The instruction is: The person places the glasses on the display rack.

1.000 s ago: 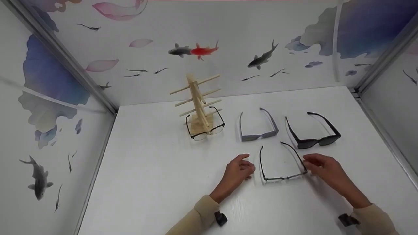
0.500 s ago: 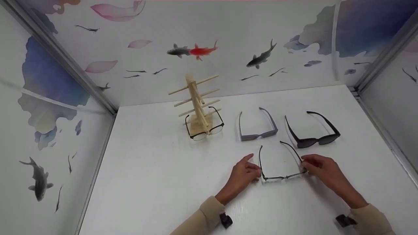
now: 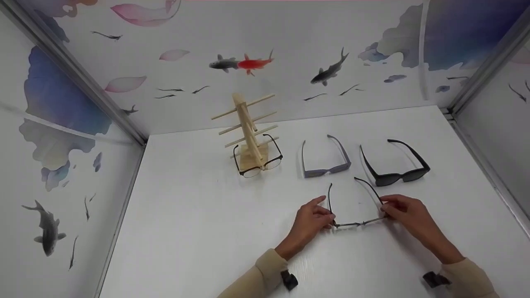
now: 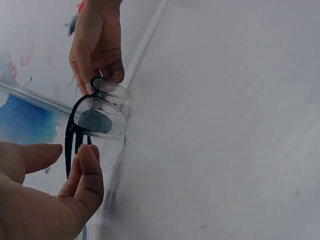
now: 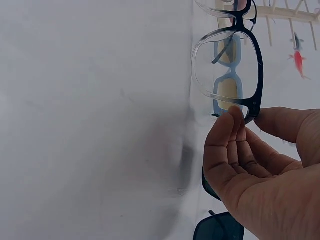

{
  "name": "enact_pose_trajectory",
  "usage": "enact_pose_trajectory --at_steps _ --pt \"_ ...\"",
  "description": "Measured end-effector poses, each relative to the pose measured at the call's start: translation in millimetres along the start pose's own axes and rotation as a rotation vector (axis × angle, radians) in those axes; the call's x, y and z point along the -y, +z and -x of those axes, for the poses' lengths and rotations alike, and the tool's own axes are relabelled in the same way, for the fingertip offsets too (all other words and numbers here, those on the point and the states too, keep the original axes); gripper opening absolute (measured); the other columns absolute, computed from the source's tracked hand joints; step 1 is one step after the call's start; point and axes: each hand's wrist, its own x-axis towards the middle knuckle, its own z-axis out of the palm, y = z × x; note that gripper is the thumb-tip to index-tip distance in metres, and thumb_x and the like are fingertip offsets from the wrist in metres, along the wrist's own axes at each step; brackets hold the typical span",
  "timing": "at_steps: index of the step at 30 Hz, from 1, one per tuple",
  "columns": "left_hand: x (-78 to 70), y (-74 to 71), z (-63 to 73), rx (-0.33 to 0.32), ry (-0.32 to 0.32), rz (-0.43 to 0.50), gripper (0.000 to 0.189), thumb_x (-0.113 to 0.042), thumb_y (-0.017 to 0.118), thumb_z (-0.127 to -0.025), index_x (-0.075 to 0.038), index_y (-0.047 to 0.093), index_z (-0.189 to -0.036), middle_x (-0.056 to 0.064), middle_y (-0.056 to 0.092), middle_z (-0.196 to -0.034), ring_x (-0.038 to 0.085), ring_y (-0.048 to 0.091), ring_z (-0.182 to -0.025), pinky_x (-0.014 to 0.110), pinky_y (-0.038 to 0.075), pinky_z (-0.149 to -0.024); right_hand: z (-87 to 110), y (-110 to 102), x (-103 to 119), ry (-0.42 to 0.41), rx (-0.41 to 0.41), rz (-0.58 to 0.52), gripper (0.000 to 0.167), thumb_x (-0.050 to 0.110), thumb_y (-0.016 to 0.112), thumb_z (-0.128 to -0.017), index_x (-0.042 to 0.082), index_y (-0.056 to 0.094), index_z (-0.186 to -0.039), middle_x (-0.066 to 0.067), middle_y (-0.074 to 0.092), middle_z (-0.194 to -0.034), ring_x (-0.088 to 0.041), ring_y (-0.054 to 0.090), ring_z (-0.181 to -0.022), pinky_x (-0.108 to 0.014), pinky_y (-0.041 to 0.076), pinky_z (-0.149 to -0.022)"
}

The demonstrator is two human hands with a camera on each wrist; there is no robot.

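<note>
Dark-topped eyeglasses with clear lower rims [image 3: 348,225] lie on the white table, temples pointing away from me. At their right front corner, my right hand [image 3: 408,211] pinches the frame between thumb and fingers, as the right wrist view shows on the black rim [image 5: 259,70]. My left hand [image 3: 310,221] is at the left corner. In the left wrist view its thumb and fingers lie either side of the temple [image 4: 69,150], with a gap left between the thumb and the temple.
Behind the eyeglasses lie lavender sunglasses [image 3: 316,173] and black sunglasses [image 3: 387,180]. To the left stands a wooden eyewear rack [image 3: 248,128] with several pegs, another pair of eyeglasses [image 3: 243,171] at its bottom. Painted panels enclose the table.
My left hand has moved right, up to the left corner of the eyeglasses. My right hand has closed in slightly on the right corner. The eyeglasses stay nearly in place.
</note>
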Motion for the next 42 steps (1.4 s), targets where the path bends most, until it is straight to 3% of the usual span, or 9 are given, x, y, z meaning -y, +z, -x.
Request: enact_pose_trajectory --at_steps 9,16,25,42 --pt "-5.7 -2.1 5.7 0.012 0.002 -0.001 0.062 -0.003 0.075 -0.102 0.006 0.051 -0.159 0.002 0.077 -0.106 0.012 0.076 -0.089 0.029 0.065 -0.081 4.0 2 4 0.022 0.013 -0.022 0.043 0.016 0.07 -0.11 -0.009 0.064 -0.145 -0.017 0.075 -0.114 -0.008 0.073 -0.094 -0.025 0.064 -0.083" --pt "-14.8 -8.8 12.6 0.012 0.018 -0.003 0.062 -0.003 0.075 -0.103 0.005 0.051 -0.16 0.002 0.077 -0.106 0.011 0.076 -0.088 0.026 0.063 -0.079 7.4 5 13 -0.008 -0.003 -0.051 0.043 0.013 0.071 -0.109 -0.009 0.064 -0.145 -0.019 0.075 -0.115 -0.01 0.074 -0.093 -0.025 0.064 -0.081" --pt "-24.0 -21.0 19.4 -0.008 0.013 0.04 0.062 -0.002 0.074 -0.103 0.006 0.051 -0.16 0.005 0.077 -0.107 0.015 0.074 -0.087 0.029 0.065 -0.08 9.3 14 31 -0.04 0.008 -0.1 0.045 0.013 0.074 -0.108 -0.01 0.063 -0.145 -0.022 0.075 -0.114 -0.013 0.076 -0.091 -0.027 0.064 -0.081" --pt "-42.8 -54.9 33.4 -0.067 0.012 -0.003 0.059 -0.004 0.074 -0.103 0.002 0.055 -0.158 0.013 0.077 -0.112 0.016 0.074 -0.091 0.03 0.065 -0.082 -3.9 37 59 -0.119 0.045 -0.083 0.04 0.01 0.074 -0.107 -0.008 0.067 -0.141 -0.022 0.076 -0.109 -0.018 0.076 -0.09 -0.026 0.064 -0.082"
